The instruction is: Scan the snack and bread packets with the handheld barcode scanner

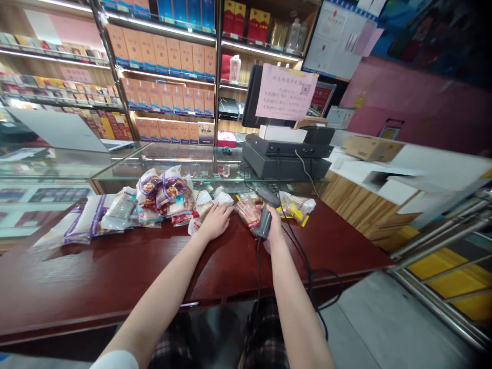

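While the left hand [215, 221] lies open, the right [272, 224] grips a barcode scanner [263, 221] over a shop counter [115, 271].

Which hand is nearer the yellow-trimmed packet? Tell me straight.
Right. The right hand sits just left of the yellow-trimmed packet, gripping a barcode scanner; the left hand lies farther left, at the pile of packets.

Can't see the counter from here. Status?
Right grip on corded barcode scanner. Left grip flat on wrapped food packets. Cord trailing over counter edge.
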`<state>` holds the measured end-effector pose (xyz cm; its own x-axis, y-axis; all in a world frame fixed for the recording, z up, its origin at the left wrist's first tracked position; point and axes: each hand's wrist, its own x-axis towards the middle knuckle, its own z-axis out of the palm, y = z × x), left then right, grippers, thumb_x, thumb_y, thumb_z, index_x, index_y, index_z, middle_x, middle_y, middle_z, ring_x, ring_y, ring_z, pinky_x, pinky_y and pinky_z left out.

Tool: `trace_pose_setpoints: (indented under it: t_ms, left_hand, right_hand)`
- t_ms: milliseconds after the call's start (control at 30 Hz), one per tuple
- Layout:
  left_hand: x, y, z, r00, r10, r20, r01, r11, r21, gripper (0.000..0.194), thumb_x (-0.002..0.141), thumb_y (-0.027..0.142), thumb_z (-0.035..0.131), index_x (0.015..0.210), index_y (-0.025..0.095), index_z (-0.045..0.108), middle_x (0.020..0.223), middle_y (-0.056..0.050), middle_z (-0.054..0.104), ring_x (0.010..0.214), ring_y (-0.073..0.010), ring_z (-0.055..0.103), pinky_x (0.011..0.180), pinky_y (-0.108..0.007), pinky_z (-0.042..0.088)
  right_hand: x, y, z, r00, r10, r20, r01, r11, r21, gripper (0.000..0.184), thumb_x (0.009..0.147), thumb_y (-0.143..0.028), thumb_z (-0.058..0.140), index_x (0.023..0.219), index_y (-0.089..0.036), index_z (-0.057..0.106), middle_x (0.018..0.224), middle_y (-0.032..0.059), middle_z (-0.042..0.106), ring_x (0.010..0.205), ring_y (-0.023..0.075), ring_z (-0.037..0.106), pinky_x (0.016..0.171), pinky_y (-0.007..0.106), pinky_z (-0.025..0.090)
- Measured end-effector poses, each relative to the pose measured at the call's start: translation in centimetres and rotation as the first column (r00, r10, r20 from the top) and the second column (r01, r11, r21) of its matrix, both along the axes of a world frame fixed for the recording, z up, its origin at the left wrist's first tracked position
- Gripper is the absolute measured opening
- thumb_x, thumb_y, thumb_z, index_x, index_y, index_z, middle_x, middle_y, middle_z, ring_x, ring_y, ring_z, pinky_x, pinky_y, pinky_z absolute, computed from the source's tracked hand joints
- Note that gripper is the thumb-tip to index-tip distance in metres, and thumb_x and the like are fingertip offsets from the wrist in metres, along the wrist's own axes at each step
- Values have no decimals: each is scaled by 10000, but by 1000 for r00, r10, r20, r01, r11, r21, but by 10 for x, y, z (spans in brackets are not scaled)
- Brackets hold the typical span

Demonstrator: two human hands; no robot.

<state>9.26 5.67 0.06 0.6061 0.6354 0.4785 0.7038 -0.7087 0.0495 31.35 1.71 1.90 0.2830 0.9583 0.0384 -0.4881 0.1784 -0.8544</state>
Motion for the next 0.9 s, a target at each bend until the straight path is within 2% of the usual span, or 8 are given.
trace_pose_setpoints:
  t_ms: [133, 233, 300, 367, 467, 567, 767, 900]
  left_hand:
    - [2, -2, -2, 995, -74, 67, 80, 993, -85, 512, 938, 231, 469, 1447, 187, 462, 1455, -150, 515, 1337, -253, 492, 1127, -450, 381]
    - [7, -5, -6, 985, -128, 116, 146, 977, -157, 539, 960, 303, 473, 1488, 208, 419, 1428, -148, 531, 1257, -245, 557, 1054, -409, 451]
    - [11, -6, -9, 983, -158, 92, 174, 965, -199, 534, 978, 369, 451, 1494, 238, 423, 1422, -146, 536, 1238, -247, 573, 1048, -412, 451]
    - [13, -6, -12, 986, -155, 57, 164, 958, -234, 525, 986, 431, 424, 1480, 255, 452, 1412, -147, 552, 1263, -266, 559, 1067, -445, 425]
    - [14, -2, -12, 988, -89, 129, 125, 944, -304, 509, 1004, 466, 341, 1404, 224, 544, 1359, -135, 609, 1262, -262, 567, 1077, -442, 411]
    - [13, 0, -9, 971, 37, 235, 59, 919, -389, 556, 993, 521, 314, 1301, 169, 614, 1321, -150, 633, 1211, -269, 602, 1023, -413, 457]
    - [23, -17, -3, 969, 219, 113, -169, 924, -343, 799, 814, 695, 551, 1401, 154, 508, 1523, -248, 395, 1346, -415, 450, 1027, -529, 415]
    - [29, -28, 7, 948, 319, -7, -299, 879, -371, 721, 828, 547, 585, 1409, 130, 487, 1523, -244, 386, 1356, -425, 415, 1043, -552, 389]
  right_hand:
    - [22, 0, -1, 988, -124, -94, 132, 987, 86, 242, 743, -434, 655, 842, -215, 634, 787, 27, 746, 848, 218, 736, 803, 363, 595]
    - [37, 3, -3, 969, -234, -85, 235, 972, 8, 204, 726, -365, 664, 853, -209, 631, 784, 14, 752, 766, 190, 732, 713, 316, 591]
    - [37, 2, -4, 987, -146, -65, 140, 986, -94, 193, 744, -356, 657, 852, -196, 640, 774, 39, 756, 729, 199, 730, 618, 301, 581]
    - [33, 1, -4, 997, 29, -75, -42, 982, -182, 230, 783, -400, 635, 857, -183, 657, 774, 72, 759, 689, 215, 725, 549, 309, 572]
    - [21, -2, -4, 975, 188, -122, -211, 955, -210, 251, 814, -423, 618, 857, -180, 666, 777, 87, 758, 665, 223, 720, 533, 331, 584]
    - [10, -2, -2, 966, 185, -181, -213, 965, -152, 165, 813, -351, 630, 845, -190, 653, 802, 60, 757, 681, 201, 722, 605, 342, 616]
    - [6, -1, 4, 978, 35, -204, -69, 984, -164, 67, 812, -248, 615, 813, -188, 644, 745, 47, 755, 570, 146, 676, 622, 289, 628]
    - [8, -1, 4, 971, -67, -230, 28, 986, -165, 70, 802, -244, 627, 825, -178, 633, 729, 36, 751, 501, 114, 639, 589, 250, 617]
